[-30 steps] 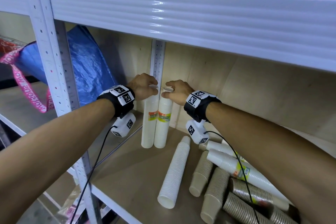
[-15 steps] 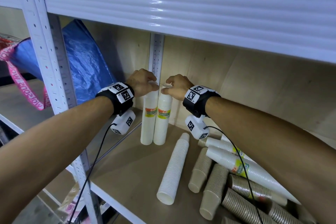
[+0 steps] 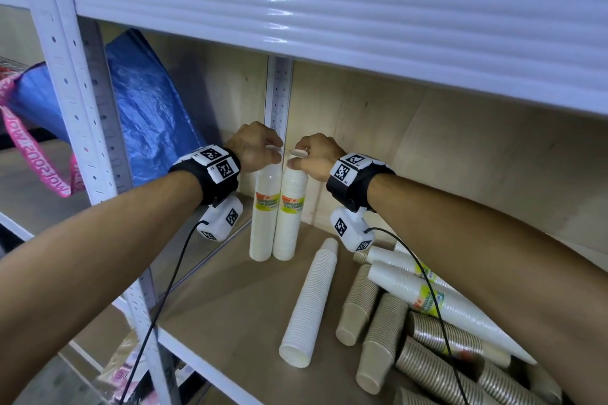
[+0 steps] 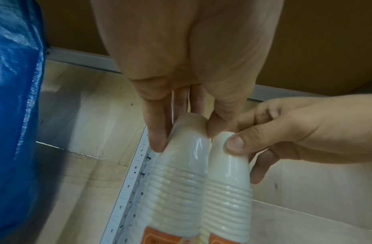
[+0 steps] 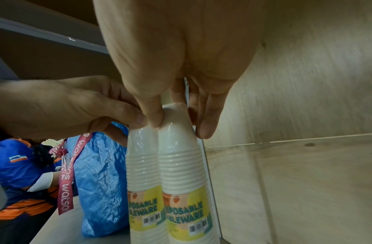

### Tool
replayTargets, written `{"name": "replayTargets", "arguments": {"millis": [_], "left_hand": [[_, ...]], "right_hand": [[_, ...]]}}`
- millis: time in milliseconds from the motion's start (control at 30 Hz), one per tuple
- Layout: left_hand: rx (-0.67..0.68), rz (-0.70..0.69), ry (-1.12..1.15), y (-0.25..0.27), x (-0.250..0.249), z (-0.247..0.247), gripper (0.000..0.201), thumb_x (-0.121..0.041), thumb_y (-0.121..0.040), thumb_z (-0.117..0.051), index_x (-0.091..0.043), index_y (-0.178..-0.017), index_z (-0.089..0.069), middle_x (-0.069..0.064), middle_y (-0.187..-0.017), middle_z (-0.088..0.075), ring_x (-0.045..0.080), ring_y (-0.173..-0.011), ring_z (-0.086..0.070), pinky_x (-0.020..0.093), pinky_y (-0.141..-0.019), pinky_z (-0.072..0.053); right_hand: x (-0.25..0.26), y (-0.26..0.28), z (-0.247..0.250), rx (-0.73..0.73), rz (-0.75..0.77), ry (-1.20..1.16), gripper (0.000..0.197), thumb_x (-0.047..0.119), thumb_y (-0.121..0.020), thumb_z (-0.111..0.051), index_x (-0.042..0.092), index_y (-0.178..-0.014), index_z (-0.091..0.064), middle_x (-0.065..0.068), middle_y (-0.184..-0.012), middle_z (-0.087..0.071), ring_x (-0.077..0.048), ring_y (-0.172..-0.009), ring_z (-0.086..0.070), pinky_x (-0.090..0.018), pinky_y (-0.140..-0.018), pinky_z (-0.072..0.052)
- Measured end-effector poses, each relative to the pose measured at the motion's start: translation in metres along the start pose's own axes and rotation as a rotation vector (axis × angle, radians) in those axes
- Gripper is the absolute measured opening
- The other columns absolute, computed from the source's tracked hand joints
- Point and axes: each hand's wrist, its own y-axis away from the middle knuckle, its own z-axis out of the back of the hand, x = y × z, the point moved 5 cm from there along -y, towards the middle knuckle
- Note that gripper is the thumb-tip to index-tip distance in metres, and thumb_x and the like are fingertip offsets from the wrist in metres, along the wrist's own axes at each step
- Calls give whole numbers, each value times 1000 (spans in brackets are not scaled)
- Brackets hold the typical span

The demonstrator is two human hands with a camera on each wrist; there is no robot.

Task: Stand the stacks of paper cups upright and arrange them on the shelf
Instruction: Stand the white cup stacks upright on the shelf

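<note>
Two wrapped white cup stacks stand upright side by side at the back left corner of the wooden shelf (image 3: 230, 299). My left hand (image 3: 255, 149) pinches the top of the left stack (image 3: 263, 217), seen close in the left wrist view (image 4: 180, 173). My right hand (image 3: 311, 156) pinches the top of the right stack (image 3: 289, 217), seen in the right wrist view (image 5: 180, 165). A bare white stack (image 3: 311, 299) lies on its side in front. Brown stacks (image 3: 378, 332) and wrapped white stacks (image 3: 424, 293) lie in a heap at the right.
A white shelf beam (image 3: 329, 13) runs overhead. A perforated white upright (image 3: 279, 92) stands just behind the two standing stacks. A blue bag (image 3: 148, 108) with a pink strap (image 3: 26, 148) sits in the bay to the left, past the front post (image 3: 75, 92).
Both hands and the two upright stacks keep nearly the same place on the shelf. The head view has tipped down a little.
</note>
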Motion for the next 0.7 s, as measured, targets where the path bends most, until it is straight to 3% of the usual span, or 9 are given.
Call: {"name": "replayTargets", "arguments": {"millis": [67,200,267,400,533,700], "left_hand": [[14,-16,-29,0,-3,2,33,-22,-87,-68,-18,-120,-68,2,-131,-61,20,-118,-56,32,-95,-45],[35,-24,-64,2,-11,8,36,-27,-87,-69,-18,-121,-66,3,-127,-63,18,-110,-59,28,-87,-46],[26,-33,-78,4,-18,13,41,-32,-85,-70,-20,-124,-64,3,-126,-63,17,-109,-59,27,-88,-47],[-26,-53,19,10,-38,22,49,-34,-82,-74,-23,-128,-60,5,-122,-63,19,-109,-60,30,-95,-48],[-41,-111,89,21,-65,22,54,-37,-80,-76,-24,-130,-59,3,-117,-62,17,-105,-62,33,-96,-51],[85,-199,112,41,-94,-9,59,-45,-78,-75,-29,-132,-56,1,-119,-64,15,-107,-63,35,-96,-52]], "right_hand": [[1,1,2,2,6,-1,38,32,-82,-72,10,-112,-66,1,-98,-61,-20,-92,-60,-25,-66,-41],[-1,4,5,12,0,-14,58,35,-81,-74,13,-132,-56,-7,-125,-60,-23,-111,-58,-26,-83,-43],[-3,6,8,9,-5,-19,63,36,-81,-74,14,-136,-53,-7,-131,-58,-23,-116,-57,-26,-88,-43],[-9,12,21,-12,-14,-16,61,37,-79,-75,17,-133,-55,-7,-125,-59,-21,-111,-58,-23,-82,-42],[-20,22,32,-22,-39,5,56,40,-78,-76,16,-126,-60,-5,-116,-61,-22,-106,-59,-27,-84,-47],[-47,44,35,-10,-92,23,33,35,-75,-77,19,-100,-65,0,-94,-62,-19,-87,-60,-25,-65,-42]]}}
